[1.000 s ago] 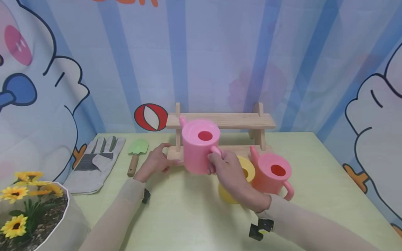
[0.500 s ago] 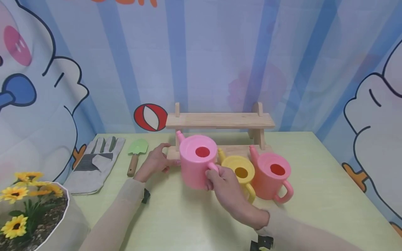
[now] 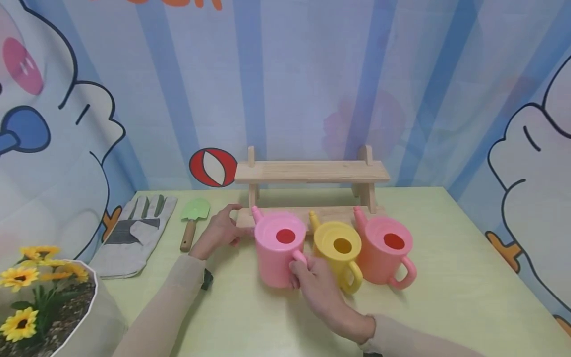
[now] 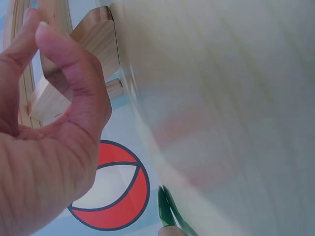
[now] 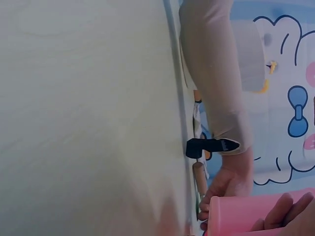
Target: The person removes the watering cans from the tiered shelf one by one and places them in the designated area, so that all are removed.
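Observation:
In the head view, my right hand [image 3: 322, 292] grips the handle of a light pink watering can [image 3: 278, 255], its spout pointing away. The can is upright, low at the table in front of a two-tier wooden shelf [image 3: 312, 171]. My left hand [image 3: 219, 229] holds the left end of the shelf's lower board, fingers behind it and thumb at the front. In the left wrist view the thumb and fingers curve by the wood. Right of the held can stand a yellow watering can [image 3: 330, 250] and a coral pink watering can [image 3: 379, 258], side by side.
Left of my left hand lie a green trowel [image 3: 189, 233] with a wooden handle and a grey work glove [image 3: 129, 243]. A white pot [image 3: 102, 312] of yellow flowers stands at the front left. A printed cloth backdrop [image 3: 303, 89] rises behind the table.
My right hand has lowered the light pink watering can toward the table and drawn it nearer, uncovering the yellow can. My left hand has stayed at the shelf's end.

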`<state>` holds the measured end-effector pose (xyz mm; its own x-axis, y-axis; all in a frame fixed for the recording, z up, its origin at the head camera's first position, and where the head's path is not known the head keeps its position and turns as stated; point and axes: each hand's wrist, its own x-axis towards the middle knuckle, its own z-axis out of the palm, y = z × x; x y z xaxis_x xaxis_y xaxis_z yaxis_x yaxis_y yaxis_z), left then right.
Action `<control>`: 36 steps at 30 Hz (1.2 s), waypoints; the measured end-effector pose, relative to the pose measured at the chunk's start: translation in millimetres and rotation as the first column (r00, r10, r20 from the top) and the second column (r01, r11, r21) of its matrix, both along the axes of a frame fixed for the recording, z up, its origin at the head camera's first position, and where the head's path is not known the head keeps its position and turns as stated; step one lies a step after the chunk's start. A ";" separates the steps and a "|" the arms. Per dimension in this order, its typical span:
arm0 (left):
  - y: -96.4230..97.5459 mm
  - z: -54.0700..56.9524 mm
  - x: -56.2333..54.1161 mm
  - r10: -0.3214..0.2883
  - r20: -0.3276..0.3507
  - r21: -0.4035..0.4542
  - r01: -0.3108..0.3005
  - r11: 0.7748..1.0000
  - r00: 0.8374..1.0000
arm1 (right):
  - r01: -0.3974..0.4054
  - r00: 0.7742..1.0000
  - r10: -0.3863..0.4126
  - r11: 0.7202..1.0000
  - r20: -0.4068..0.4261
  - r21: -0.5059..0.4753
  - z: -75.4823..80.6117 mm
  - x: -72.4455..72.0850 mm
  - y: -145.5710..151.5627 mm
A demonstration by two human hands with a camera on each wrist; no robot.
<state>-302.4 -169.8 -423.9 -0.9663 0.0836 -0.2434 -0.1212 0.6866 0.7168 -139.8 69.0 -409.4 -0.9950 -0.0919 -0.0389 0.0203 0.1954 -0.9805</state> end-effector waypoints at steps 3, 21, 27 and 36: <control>-0.4 0.3 1.0 -0.002 0.000 0.002 0.002 1.000 1.000 | -0.025 0.997 0.023 1.000 -0.067 -0.019 -16.0 -2.9 0.6; 0.6 -0.4 0.5 0.001 0.008 0.001 -0.001 1.000 1.000 | -0.031 0.997 0.029 0.999 -0.073 -0.025 -59.9 -11.9 0.3; -0.5 -0.8 0.4 -0.014 -0.008 0.000 0.014 1.000 1.000 | -0.010 1.000 0.010 1.000 0.000 -0.009 -33.8 3.3 -6.3; -0.1 -2.0 -1.0 0.001 0.006 -0.006 -0.001 1.000 1.000 | -0.005 0.999 0.006 1.000 0.050 -0.017 -31.3 10.2 -7.2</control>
